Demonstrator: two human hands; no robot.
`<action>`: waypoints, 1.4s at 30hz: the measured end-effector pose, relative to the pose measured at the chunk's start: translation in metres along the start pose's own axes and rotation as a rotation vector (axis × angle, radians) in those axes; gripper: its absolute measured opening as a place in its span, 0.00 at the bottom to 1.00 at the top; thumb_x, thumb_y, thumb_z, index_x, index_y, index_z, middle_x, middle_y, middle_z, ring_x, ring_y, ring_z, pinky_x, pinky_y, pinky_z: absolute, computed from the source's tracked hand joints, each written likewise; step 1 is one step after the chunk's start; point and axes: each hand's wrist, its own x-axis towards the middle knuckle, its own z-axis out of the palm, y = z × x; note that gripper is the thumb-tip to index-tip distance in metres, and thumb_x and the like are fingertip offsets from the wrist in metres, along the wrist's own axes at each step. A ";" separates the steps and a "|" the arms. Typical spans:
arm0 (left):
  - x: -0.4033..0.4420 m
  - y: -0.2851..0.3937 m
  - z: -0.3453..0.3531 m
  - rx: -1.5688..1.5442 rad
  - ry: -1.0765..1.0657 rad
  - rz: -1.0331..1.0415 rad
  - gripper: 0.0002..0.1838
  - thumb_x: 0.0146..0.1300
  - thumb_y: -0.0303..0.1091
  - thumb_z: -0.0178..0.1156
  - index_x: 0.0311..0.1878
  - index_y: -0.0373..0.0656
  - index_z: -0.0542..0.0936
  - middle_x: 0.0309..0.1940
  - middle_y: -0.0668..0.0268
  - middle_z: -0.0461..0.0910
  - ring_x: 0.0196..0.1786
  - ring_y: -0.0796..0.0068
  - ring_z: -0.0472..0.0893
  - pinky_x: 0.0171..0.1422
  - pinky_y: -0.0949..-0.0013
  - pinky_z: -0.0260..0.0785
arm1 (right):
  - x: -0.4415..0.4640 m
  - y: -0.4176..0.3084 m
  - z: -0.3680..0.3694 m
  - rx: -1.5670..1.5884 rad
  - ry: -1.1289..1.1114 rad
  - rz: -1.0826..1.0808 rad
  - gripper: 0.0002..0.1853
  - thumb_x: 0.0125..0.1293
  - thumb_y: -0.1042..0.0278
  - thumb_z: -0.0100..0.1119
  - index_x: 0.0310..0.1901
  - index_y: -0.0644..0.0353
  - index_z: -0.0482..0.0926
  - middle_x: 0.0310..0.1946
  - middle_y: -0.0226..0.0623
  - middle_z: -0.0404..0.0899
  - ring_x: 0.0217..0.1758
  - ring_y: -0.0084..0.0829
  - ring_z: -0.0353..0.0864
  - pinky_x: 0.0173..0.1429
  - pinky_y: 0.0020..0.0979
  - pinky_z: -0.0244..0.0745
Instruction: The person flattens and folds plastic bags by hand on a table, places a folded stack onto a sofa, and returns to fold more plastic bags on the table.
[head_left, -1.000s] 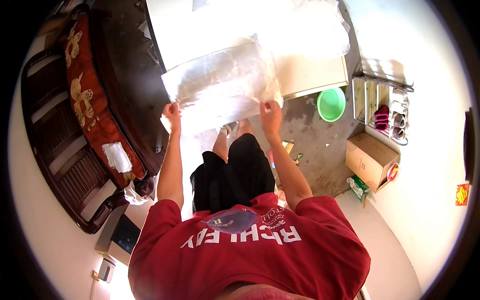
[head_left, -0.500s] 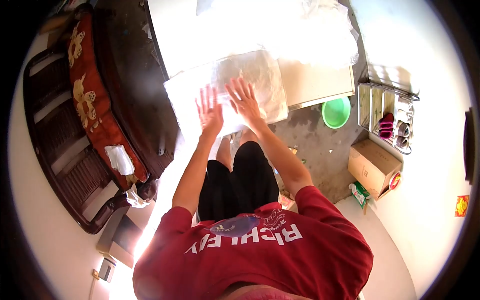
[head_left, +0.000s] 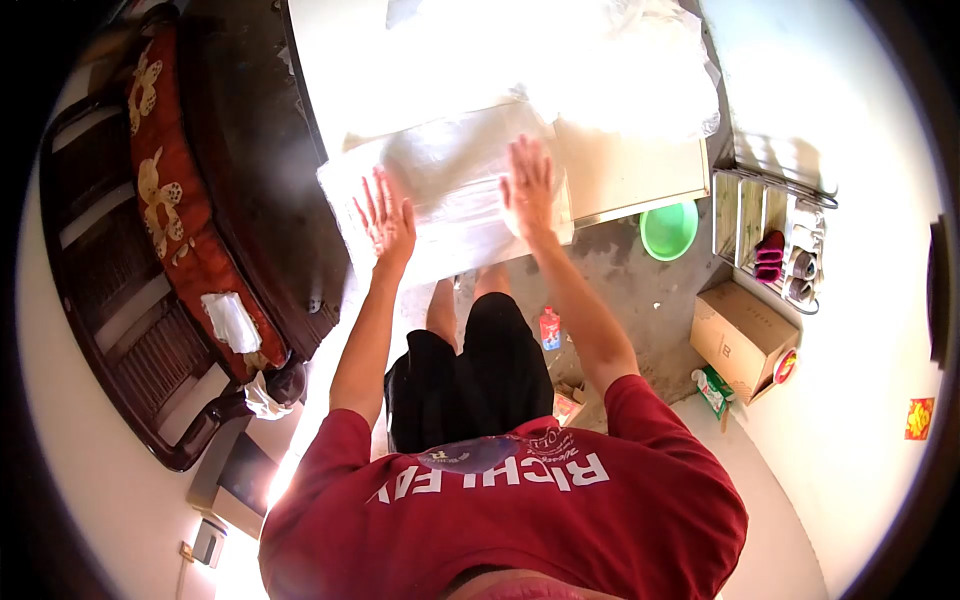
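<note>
A thin, see-through plastic sheet or bag (head_left: 455, 235) lies spread over the near end of a pale table (head_left: 630, 170), and its near edge reaches past the table's edge. My left hand (head_left: 387, 222) rests flat over its left part, fingers stretched apart. Over the right part, my right hand (head_left: 528, 190) is also flat, slightly blurred, with its fingers extended. Neither hand grips anything. Strong glare washes out the far side, where more crumpled clear plastic (head_left: 665, 75) lies.
A green basin (head_left: 669, 229) stands on the floor right of the table. Beyond it are a shoe rack (head_left: 745, 215) and a cardboard box (head_left: 745, 335). A dark wooden bench (head_left: 130, 290) with a red cover runs along the left. A red pouch (head_left: 550, 328) is on the floor.
My hands have moved apart over the plastic, the left one outward to the left, the right one right and farther away. The plastic looks flatter, with its near edge straighter.
</note>
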 end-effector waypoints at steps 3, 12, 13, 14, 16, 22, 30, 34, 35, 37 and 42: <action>0.004 -0.001 0.002 0.061 -0.020 0.019 0.30 0.64 0.41 0.43 0.65 0.35 0.52 0.67 0.54 0.49 0.70 0.53 0.46 0.69 0.47 0.35 | -0.011 -0.032 -0.001 0.122 -0.153 -0.106 0.31 0.63 0.62 0.47 0.67 0.48 0.48 0.68 0.33 0.43 0.71 0.37 0.41 0.71 0.43 0.37; 0.004 -0.064 -0.008 0.188 0.014 -0.092 0.31 0.64 0.43 0.43 0.65 0.36 0.52 0.67 0.54 0.47 0.69 0.53 0.46 0.68 0.46 0.37 | -0.024 0.010 -0.010 0.013 -0.108 0.029 0.30 0.63 0.59 0.46 0.66 0.52 0.51 0.67 0.36 0.46 0.71 0.39 0.41 0.69 0.44 0.39; 0.001 -0.062 -0.011 0.187 0.018 -0.094 0.31 0.64 0.43 0.43 0.65 0.36 0.52 0.67 0.54 0.47 0.69 0.53 0.46 0.68 0.46 0.37 | -0.024 0.006 -0.013 0.012 -0.106 0.025 0.30 0.63 0.59 0.46 0.66 0.52 0.51 0.67 0.36 0.46 0.71 0.39 0.41 0.69 0.44 0.39; -0.004 -0.060 -0.014 0.163 0.045 -0.095 0.31 0.64 0.43 0.43 0.65 0.36 0.52 0.67 0.54 0.47 0.69 0.52 0.46 0.68 0.47 0.37 | -0.029 -0.001 -0.016 0.027 -0.094 0.002 0.30 0.62 0.60 0.47 0.65 0.53 0.51 0.67 0.38 0.46 0.71 0.42 0.41 0.69 0.45 0.40; -0.017 -0.049 -0.021 0.141 0.088 -0.113 0.31 0.64 0.42 0.44 0.65 0.35 0.52 0.67 0.53 0.47 0.69 0.51 0.45 0.68 0.47 0.37 | -0.040 -0.021 -0.025 0.084 -0.100 -0.032 0.30 0.62 0.63 0.48 0.65 0.53 0.52 0.67 0.39 0.46 0.70 0.45 0.41 0.68 0.47 0.41; -0.072 -0.013 -0.018 0.040 -0.205 -0.001 0.31 0.64 0.38 0.44 0.66 0.36 0.48 0.68 0.54 0.44 0.70 0.54 0.43 0.70 0.51 0.34 | -0.080 -0.058 -0.013 0.145 -0.222 -0.077 0.30 0.62 0.63 0.47 0.65 0.51 0.52 0.67 0.36 0.46 0.70 0.43 0.42 0.69 0.46 0.41; -0.082 -0.040 -0.018 0.094 -0.177 -0.027 0.32 0.62 0.38 0.47 0.65 0.35 0.50 0.68 0.56 0.46 0.70 0.57 0.44 0.69 0.50 0.36 | -0.083 -0.027 -0.029 0.036 -0.217 0.119 0.30 0.63 0.63 0.44 0.66 0.52 0.48 0.68 0.37 0.44 0.71 0.43 0.40 0.69 0.44 0.39; -0.086 -0.046 -0.023 0.071 -0.162 -0.023 0.33 0.61 0.38 0.49 0.65 0.35 0.50 0.68 0.55 0.45 0.70 0.55 0.44 0.70 0.49 0.36 | -0.084 -0.010 -0.038 0.016 -0.189 0.159 0.32 0.61 0.66 0.47 0.65 0.55 0.49 0.67 0.41 0.44 0.70 0.46 0.43 0.68 0.46 0.43; -0.088 -0.047 -0.024 0.054 -0.144 -0.023 0.34 0.60 0.38 0.49 0.65 0.35 0.50 0.68 0.55 0.45 0.70 0.54 0.44 0.70 0.49 0.36 | -0.084 -0.008 -0.038 0.004 -0.174 0.157 0.32 0.60 0.68 0.48 0.65 0.57 0.50 0.67 0.43 0.45 0.69 0.46 0.44 0.68 0.47 0.44; -0.092 -0.042 -0.031 0.027 -0.133 -0.028 0.35 0.59 0.38 0.51 0.65 0.35 0.50 0.68 0.53 0.44 0.70 0.52 0.43 0.70 0.49 0.36 | -0.087 -0.010 -0.039 0.029 -0.169 0.163 0.32 0.59 0.68 0.49 0.65 0.58 0.51 0.67 0.45 0.46 0.69 0.47 0.44 0.68 0.48 0.44; -0.114 -0.039 -0.027 -0.072 -0.196 -0.216 0.38 0.55 0.37 0.53 0.65 0.35 0.50 0.67 0.50 0.44 0.70 0.52 0.43 0.70 0.50 0.35 | -0.098 -0.037 -0.055 0.087 -0.188 0.134 0.32 0.57 0.70 0.51 0.64 0.59 0.53 0.65 0.50 0.49 0.68 0.49 0.46 0.67 0.49 0.45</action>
